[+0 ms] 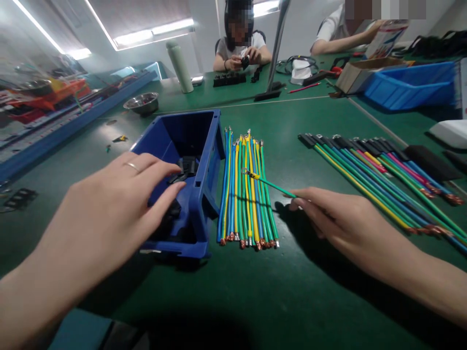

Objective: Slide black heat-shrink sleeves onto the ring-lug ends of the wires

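My right hand pinches a green wire near one end. The wire's other end points left and carries a yellow sleeve and a metal lug. Below it on the table lies a row of green, yellow and blue wires, with lugs at the far ends and mostly bare copper at the near ends. My left hand reaches over the blue bin, thumb and forefinger apart. Black plastic pieces lie in the bin close to those fingertips; contact with them cannot be made out.
At right lie wires with black sleeves. Farther back stand a light blue tray, a cardboard box, a metal bowl, a green bottle and a metal stand. Two people sit across the table.
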`<state>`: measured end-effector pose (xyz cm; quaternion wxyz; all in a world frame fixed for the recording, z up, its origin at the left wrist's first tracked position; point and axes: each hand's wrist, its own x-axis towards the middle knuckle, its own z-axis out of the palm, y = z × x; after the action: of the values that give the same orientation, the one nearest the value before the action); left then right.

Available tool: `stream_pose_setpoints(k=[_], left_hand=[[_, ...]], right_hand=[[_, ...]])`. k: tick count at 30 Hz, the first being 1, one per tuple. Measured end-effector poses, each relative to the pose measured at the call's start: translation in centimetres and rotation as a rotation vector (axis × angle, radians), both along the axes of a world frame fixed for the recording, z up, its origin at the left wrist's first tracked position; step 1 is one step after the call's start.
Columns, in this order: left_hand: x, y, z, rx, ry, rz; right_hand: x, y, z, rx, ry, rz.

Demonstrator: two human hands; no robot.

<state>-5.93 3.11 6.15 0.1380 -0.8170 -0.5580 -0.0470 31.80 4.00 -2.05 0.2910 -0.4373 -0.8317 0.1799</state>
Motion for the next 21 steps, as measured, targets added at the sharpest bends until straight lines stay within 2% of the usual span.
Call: stream_pose_setpoints(k=[3, 8, 11, 14, 16, 19, 21], left_hand=[[0.0, 2.2, 1.5, -0.066, 0.013, -0.097], [0.1, 2.9, 2.0, -0.278, 0.235, 0.02], [1.0, 3.2, 1.5, -0.345, 0.182, -0.017], [0.8, 3.7, 0.6, -0.26, 0.031, -0.105], [0.0, 4.0, -0.1, -0.247, -0.014, -0.148], [-1.6, 4.5, -1.2, -0.368, -0.061, -0.261], [-2.5, 4.6, -2.0, -0.385, -0.089, -0.338]], right_hand=[[0.3, 0.1, -0.2, -0.007, -0.019, -0.049], [0.3, -0.2, -0.3, -0.032, -0.069, -0.079], [0.1, -0.4, -0.4, -0.042, -0.09, -0.095], [0.0, -0.5, -0.5, -0.04, -0.112, -0.131], [0.0, -0.6, -0.5, -0.038, -0.121, -0.143], [-0.1, -0.8, -0.5, -0.037, -0.129, -0.14], [-0.1, -0.9, -0.5, -0.042, -0.135, -0.132]])
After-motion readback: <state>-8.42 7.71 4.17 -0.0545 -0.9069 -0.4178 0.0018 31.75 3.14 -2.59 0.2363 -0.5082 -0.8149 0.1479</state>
